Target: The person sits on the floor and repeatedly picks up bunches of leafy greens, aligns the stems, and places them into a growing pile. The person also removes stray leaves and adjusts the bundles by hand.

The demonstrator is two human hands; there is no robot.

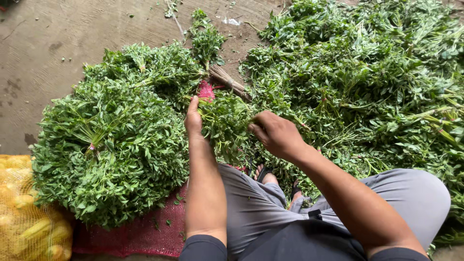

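Observation:
My left hand [194, 118] grips the stems of a bunch of green leafy herbs [226, 124] held in front of my knees. My right hand [274, 133] is closed around the same bunch from its right side, fingers curled into the leaves. To the left lies a mound of tied herb bundles [116, 135] resting on a red mesh sack [140, 237]. A large loose heap of the same greens [367, 82] spreads to the right.
A yellow mesh bag of yellow produce [24, 212] sits at the lower left. A bundle of brown sticks [229, 81] lies between the two heaps. The concrete floor [53, 43] shows at the top left. My sandalled feet [268, 176] are under the bunch.

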